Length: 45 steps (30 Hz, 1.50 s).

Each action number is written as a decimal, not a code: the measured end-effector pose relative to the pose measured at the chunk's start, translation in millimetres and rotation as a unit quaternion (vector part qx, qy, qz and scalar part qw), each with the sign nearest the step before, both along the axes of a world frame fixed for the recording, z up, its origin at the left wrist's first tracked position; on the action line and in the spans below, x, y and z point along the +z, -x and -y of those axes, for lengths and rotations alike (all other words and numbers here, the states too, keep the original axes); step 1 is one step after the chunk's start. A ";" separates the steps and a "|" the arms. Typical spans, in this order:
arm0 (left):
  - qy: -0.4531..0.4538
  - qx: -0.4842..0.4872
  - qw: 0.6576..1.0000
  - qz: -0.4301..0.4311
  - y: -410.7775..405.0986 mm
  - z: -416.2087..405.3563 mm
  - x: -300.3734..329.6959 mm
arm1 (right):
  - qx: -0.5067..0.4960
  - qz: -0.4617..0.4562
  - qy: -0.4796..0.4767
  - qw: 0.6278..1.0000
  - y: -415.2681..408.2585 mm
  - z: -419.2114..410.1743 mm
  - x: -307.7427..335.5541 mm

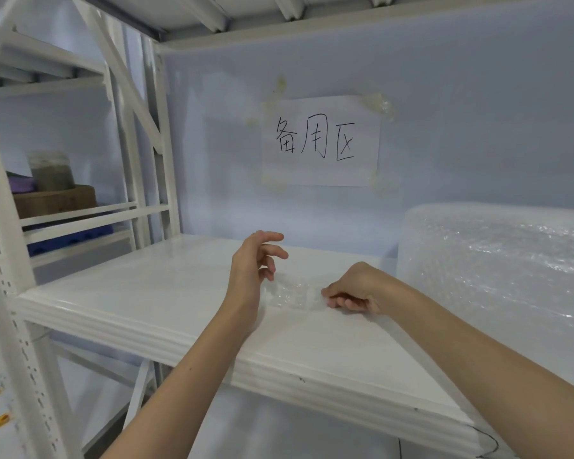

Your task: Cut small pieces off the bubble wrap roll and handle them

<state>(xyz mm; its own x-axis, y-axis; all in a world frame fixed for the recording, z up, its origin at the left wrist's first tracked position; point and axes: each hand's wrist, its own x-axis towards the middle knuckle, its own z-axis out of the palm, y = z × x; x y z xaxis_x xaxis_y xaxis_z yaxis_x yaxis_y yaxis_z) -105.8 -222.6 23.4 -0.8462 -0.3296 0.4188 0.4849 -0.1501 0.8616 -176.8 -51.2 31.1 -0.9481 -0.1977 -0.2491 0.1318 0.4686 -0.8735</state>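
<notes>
A big bubble wrap roll [504, 270] lies on its side at the right end of the white shelf [140, 293]. A small clear bubble wrap piece [294, 293] lies on the shelf between my two hands. My right hand [355, 289] is curled, its fingertips pinching the piece's right edge. My left hand [256, 263] hovers just left of the piece, fingers spread and apart; whether its thumb touches the piece is hard to tell.
A paper sign with handwritten characters [322, 140] is taped to the back wall. The neighbouring rack at left holds a cardboard box [55, 200], a jar [50, 170] and a blue item [70, 241]. White uprights [156, 144] stand at the shelf's left.
</notes>
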 end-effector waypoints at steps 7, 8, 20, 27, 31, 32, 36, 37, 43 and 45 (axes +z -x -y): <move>0.000 -0.003 1.000 -0.003 1.3 1.6 -0.6 | 0.010 -0.019 -0.024 0.999 9.9 2.9 -7.9; -0.001 -0.003 1.000 -0.003 1.7 1.6 -0.8 | 0.015 -0.020 -0.029 0.999 10.8 3.7 -9.0; -0.004 -0.001 1.000 -0.007 4.7 2.9 -2.7 | 0.008 -0.049 0.018 0.999 0.9 5.2 -5.5; -0.008 0.002 1.000 -0.004 4.7 3.5 -2.7 | 0.003 -0.043 0.035 0.998 -2.3 -2.0 -2.7; -0.012 0.003 1.000 -0.003 5.7 2.9 -2.4 | 0.018 -0.031 0.029 0.999 -9.2 -0.7 -0.7; -0.013 0.002 1.000 -0.003 6.0 3.2 -2.4 | 0.022 -0.028 0.025 0.999 -12.1 0.8 0.3; -0.012 0.002 1.000 -0.009 6.7 4.2 -4.4 | 0.042 -0.013 0.007 0.999 -17.8 8.5 4.1; -0.012 -0.001 1.000 -0.012 7.0 4.8 -5.1 | 0.046 -0.012 0.003 0.999 -18.6 10.1 4.7; -0.012 -0.002 1.000 -0.015 8.9 5.4 -5.4 | 0.050 -0.012 -0.003 0.999 -16.8 16.2 4.2; -0.019 -0.009 1.000 -0.018 6.8 3.9 -4.8 | 0.048 -0.008 -0.005 0.999 -16.9 15.1 2.5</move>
